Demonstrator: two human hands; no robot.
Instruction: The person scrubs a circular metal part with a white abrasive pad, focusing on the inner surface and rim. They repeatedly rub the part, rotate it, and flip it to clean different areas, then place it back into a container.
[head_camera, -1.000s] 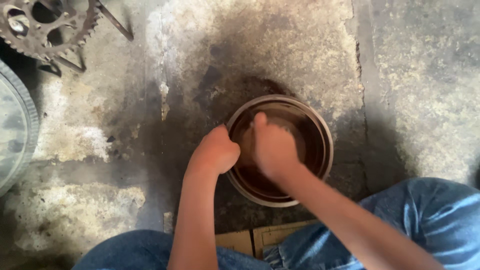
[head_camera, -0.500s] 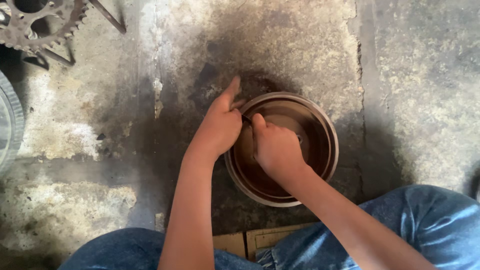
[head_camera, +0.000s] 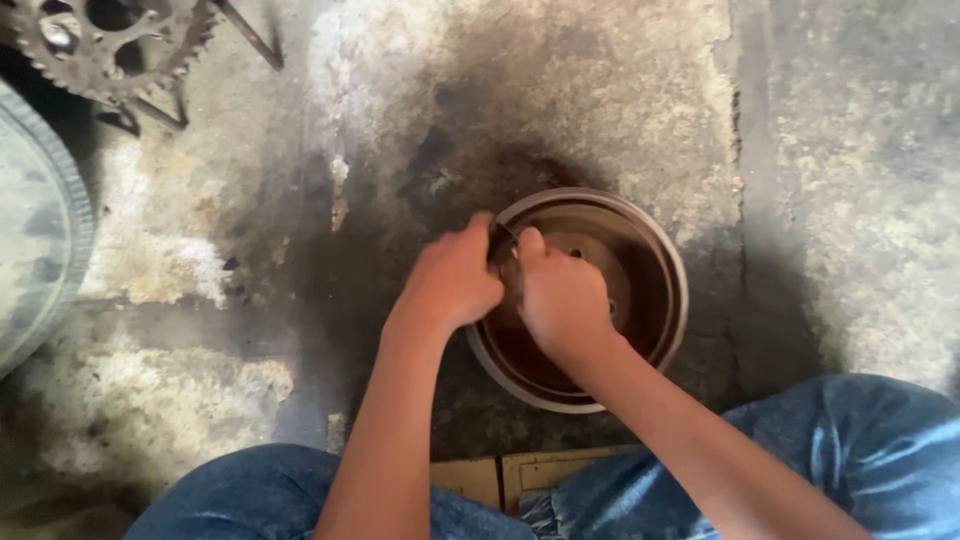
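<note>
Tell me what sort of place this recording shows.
Probably a vehicle repair workshop floor. The stained, cracked concrete floor is dark with oil, a rusty toothed metal sprocket lies top left, and both hands work in a round brown metal basin of dark liquid.

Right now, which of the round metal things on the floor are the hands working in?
The rusty bowl; both hands are at it. The toothed sprocket lies far off, untouched.

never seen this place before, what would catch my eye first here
Two bare hands meet at the near-left rim of a round rusty-brown metal pan on the stained concrete floor: left hand, right hand. A toothed sprocket lies top left.
</note>
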